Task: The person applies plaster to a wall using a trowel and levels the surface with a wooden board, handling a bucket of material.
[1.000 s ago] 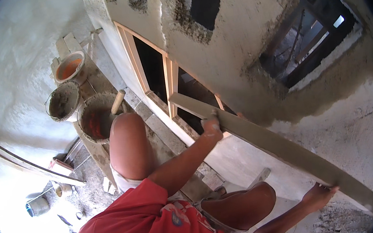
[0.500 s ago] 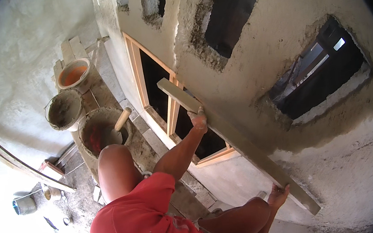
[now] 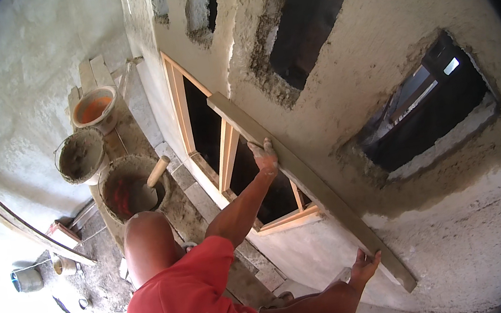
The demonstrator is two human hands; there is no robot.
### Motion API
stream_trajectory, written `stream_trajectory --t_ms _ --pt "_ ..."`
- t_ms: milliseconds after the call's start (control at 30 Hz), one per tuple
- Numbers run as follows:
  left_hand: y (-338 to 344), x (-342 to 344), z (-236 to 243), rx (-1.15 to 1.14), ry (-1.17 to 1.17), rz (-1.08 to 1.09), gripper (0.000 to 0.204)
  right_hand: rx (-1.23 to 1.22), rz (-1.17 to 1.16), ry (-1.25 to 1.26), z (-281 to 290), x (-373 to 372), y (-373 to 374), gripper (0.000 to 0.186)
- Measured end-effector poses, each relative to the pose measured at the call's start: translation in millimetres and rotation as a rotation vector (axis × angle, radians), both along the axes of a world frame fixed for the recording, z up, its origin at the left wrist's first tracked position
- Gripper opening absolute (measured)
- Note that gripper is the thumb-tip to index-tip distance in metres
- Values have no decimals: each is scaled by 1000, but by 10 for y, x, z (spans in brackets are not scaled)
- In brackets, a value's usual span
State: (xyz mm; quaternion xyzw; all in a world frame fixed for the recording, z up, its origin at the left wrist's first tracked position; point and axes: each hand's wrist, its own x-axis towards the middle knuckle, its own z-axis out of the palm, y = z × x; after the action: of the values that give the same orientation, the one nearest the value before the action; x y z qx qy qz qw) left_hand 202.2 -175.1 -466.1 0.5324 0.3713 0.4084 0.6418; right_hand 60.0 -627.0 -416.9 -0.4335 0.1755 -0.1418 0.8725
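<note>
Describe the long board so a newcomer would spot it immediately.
Start at the plastered wall with rough openings, then find its pale wooden window frame. The long board slants down rightward along the frame's upper-right edge, held by the left hand and right hand. Unlike the slim, orange-tan frame, it is broad and dull grey-brown.
</note>
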Motion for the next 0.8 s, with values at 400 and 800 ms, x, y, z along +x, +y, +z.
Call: stream_trajectory --t_ms 400,800 --pt "479 133 1467 177 -135 102 81 18 49 -88 618 93 499 55" --pt "635 51 2664 282 -107 98 80 62 52 -174 1229 147 786 56"
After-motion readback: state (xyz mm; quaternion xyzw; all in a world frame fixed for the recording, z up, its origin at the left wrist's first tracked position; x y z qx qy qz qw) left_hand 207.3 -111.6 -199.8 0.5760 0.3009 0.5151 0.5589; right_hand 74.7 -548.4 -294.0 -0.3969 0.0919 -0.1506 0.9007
